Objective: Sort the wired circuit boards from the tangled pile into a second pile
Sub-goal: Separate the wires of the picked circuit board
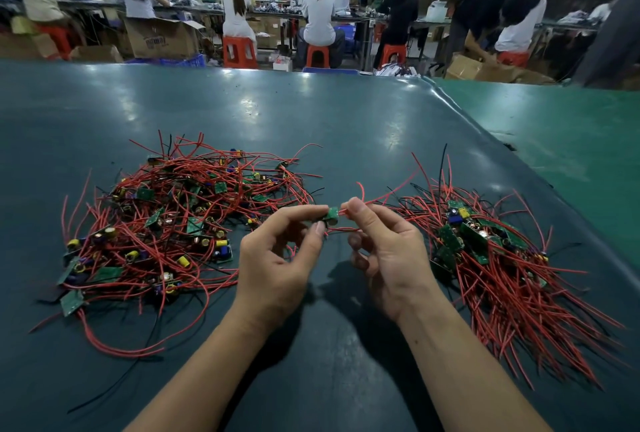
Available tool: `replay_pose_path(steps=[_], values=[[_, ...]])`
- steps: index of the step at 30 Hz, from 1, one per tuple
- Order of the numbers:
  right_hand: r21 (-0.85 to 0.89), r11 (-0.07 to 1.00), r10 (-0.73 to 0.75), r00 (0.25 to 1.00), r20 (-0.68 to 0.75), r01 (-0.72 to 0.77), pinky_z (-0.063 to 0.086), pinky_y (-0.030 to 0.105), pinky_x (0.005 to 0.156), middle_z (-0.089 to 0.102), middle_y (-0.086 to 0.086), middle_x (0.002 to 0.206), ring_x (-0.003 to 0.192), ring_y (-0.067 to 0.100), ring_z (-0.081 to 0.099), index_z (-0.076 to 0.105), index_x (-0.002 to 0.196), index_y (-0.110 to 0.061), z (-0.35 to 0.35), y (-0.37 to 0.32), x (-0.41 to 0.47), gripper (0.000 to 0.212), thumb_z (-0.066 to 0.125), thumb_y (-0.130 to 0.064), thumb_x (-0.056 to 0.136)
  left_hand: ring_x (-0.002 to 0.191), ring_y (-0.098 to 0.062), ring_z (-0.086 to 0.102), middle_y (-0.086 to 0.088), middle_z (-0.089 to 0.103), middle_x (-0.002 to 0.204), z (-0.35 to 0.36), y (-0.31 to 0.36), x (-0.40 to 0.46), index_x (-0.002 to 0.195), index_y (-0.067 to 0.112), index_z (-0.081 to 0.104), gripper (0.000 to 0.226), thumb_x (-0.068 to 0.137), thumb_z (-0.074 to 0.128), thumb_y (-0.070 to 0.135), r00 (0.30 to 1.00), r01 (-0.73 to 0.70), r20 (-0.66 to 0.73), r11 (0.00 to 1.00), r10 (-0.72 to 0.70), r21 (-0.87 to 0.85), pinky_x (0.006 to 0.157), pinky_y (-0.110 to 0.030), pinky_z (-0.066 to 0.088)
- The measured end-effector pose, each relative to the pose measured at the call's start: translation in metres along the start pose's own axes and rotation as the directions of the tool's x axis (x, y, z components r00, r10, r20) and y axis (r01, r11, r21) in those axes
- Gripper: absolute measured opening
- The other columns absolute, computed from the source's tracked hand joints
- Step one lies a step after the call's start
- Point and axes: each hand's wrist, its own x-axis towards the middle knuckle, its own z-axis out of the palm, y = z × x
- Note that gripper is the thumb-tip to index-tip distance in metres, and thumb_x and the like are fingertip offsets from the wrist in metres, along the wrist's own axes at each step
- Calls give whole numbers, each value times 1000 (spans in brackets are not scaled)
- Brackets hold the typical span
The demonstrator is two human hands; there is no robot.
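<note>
The single head view looks forward and down from close above the dark green table [311, 113], both forearms reaching in from the bottom edge, with rows of seated workers [318, 16] far across the top.

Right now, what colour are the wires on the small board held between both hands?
Red, on the small green circuit board pinched between left hand and right hand; head view.

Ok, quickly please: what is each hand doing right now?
Left hand: pinches the small circuit board.
Right hand: pinches that board's red wires.
</note>
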Motion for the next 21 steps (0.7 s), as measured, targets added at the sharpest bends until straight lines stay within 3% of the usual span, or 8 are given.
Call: replay_pose_path(steps=[4, 6, 9, 12, 14, 16, 18, 21], values=[[-8, 998, -65, 997, 29, 65, 34, 18, 40, 65, 0, 74, 48, 7, 46, 74, 81, -13, -2, -1, -1, 20, 78, -25, 65, 85, -6, 68, 4, 75, 88, -1, -1, 4, 109, 11, 67, 31, 83, 69, -5, 970, 237, 97, 953, -222, -189, 78, -17, 52], [-165, 973, -152, 985, 76, 163, 37, 17, 42, 67, 0, 70, 49, 6, 49, 77, 86, -15, -3, 0, -4, 7, 74, -11, 80, 83, -11, 69, 0, 74, 87, -1, -3, 4, 113, 8, 64, 37, 81, 71, -7, 959, 245, 172, 962, -223, -120, 78, -21, 54], [-298, 927, -208, 974, 94, 227, 40, 19, 41, 67, -3, 71, 50, 7, 50, 76, 94, -23, -2, 5, -4, 20, 70, -5, 87, 75, -8, 69, 0, 74, 82, 4, -2, 2, 98, 9, 69, 21, 80, 75, 0, 968, 205, 148, 979, -202, -3, 72, -18, 53], [-270, 935, -250, 967, -44, 229, 41, 22, 39, 60, -5, 77, 47, 8, 51, 69, 107, -27, -3, 7, 0, 31, 67, -2, 89, 67, -8, 68, 2, 74, 74, 4, -2, 7, 95, 11, 69, 20, 76, 73, 14, 929, 362, 32, 892, -367, -272, 65, -17, 54], [-267, 933, -287, 947, -147, 241, 41, 22, 38, 59, -2, 81, 46, 8, 51, 62, 117, -26, -4, 7, 3, 36, 68, -4, 89, 67, -14, 69, -3, 72, 78, 2, -3, 12, 96, 8, 68, 23, 74, 69, 15, 868, 444, 43, 735, -495, -512, 64, -20, 56], [-229, 947, -272, 940, -205, 225, 41, 22, 38, 62, 2, 86, 46, 9, 52, 54, 124, -23, -6, 7, 4, 39, 70, -13, 89, 69, -16, 71, -8, 72, 81, 1, -3, 14, 99, 5, 67, 26, 75, 66, 15, 841, 462, 75, 640, -536, -613, 64, -21, 57], [-209, 965, -199, 964, -177, 161, 40, 22, 37, 65, 4, 82, 45, 9, 52, 57, 116, -18, -5, 7, 4, 31, 70, -26, 89, 76, -16, 72, -8, 75, 87, 0, -3, 14, 101, 8, 66, 27, 76, 66, 17, 844, 469, 82, 657, -529, -590, 65, -22, 56], [-248, 963, -110, 994, 7, 109, 37, 20, 36, 64, -3, 64, 41, 8, 48, 71, 87, -17, 0, 11, 0, 19, 70, -35, 83, 84, -15, 70, -3, 77, 90, -1, -7, 13, 102, 10, 66, 28, 76, 68, 18, 870, 466, 57, 778, -490, -422, 68, -22, 54]])
